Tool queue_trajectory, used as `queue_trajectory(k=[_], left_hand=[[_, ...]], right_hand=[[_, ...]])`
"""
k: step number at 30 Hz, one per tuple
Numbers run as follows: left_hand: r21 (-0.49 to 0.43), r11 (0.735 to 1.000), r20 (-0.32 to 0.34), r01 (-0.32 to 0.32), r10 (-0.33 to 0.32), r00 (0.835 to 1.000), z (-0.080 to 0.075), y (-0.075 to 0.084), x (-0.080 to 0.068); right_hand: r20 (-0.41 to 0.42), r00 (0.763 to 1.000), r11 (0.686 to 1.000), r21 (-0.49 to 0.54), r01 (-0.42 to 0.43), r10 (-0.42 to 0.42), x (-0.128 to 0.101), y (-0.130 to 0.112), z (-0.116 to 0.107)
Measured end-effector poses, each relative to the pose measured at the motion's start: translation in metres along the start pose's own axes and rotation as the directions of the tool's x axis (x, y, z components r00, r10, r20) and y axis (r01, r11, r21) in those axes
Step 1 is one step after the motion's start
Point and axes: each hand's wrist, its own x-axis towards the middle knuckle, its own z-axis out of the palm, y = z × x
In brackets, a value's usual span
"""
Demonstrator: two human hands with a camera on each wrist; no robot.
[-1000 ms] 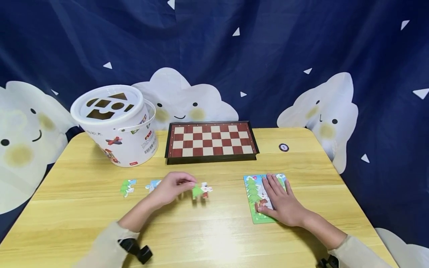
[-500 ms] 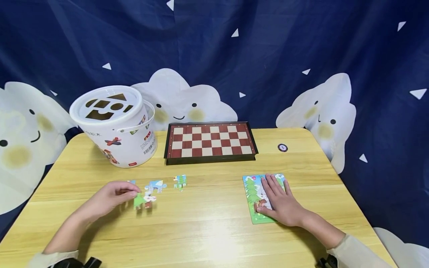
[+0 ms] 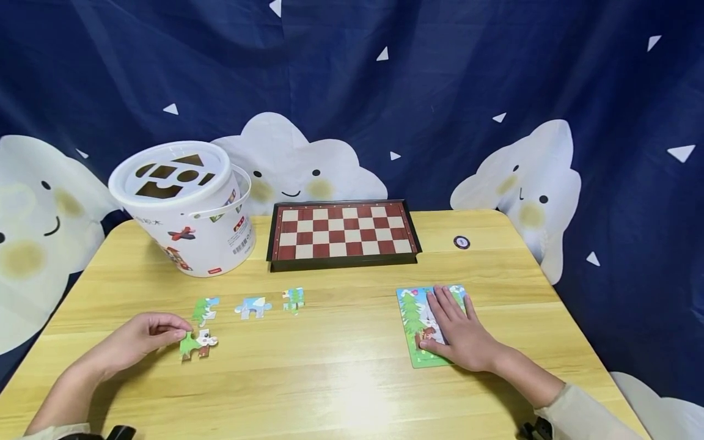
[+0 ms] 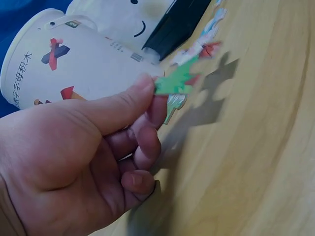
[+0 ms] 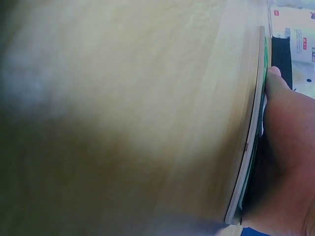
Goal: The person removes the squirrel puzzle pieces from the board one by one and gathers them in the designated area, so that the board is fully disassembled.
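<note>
My left hand [image 3: 140,342] pinches a jigsaw puzzle piece [image 3: 197,344] with green, white and brown printing between thumb and forefinger. In the left wrist view the same puzzle piece [image 4: 177,80] is tilted over the table and casts a shadow. Just beyond it lies a green-and-blue puzzle piece [image 3: 205,310]. Farther right are a pale blue puzzle piece [image 3: 253,307] and a small blue-and-green puzzle piece [image 3: 294,298]. My right hand [image 3: 462,336] rests with spread, straight fingers on a puzzle board [image 3: 411,324] with a tree picture, hiding its right part.
A white bucket [image 3: 181,226] with a shape-cutout lid stands at the back left. A red-and-white checkered game board [image 3: 343,231] in a black frame sits at the back middle, and a dark round chip [image 3: 461,242] lies right of it. A patterned blue curtain [image 3: 429,91] hangs behind.
My left hand has carried the pinched puzzle piece leftward and nearer to me, uncovering the loose pieces on the table. My right hand has stayed on the puzzle board.
</note>
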Motion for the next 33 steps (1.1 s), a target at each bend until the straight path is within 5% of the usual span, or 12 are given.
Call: queue_trajectory(k=[11, 27, 33], left_hand=[[0.029, 0.999, 0.032, 0.040, -0.041, 0.999, -0.006, 0.002, 0.002], [0.089, 0.996, -0.033, 0.030, -0.027, 0.999, -0.005, 0.004, -0.001], [0.119, 0.991, -0.041, -0.054, 0.059, 0.997, -0.005, 0.017, 0.002]], right_hand=[[0.017, 1.000, 1.000, 0.009, -0.011, 0.011, 0.000, -0.002, -0.001], [0.019, 1.000, 1.000, -0.007, -0.016, 0.016, 0.001, -0.001, 0.000], [-0.019, 1.000, 0.999, -0.052, -0.008, 0.007, 0.002, -0.002, -0.001]])
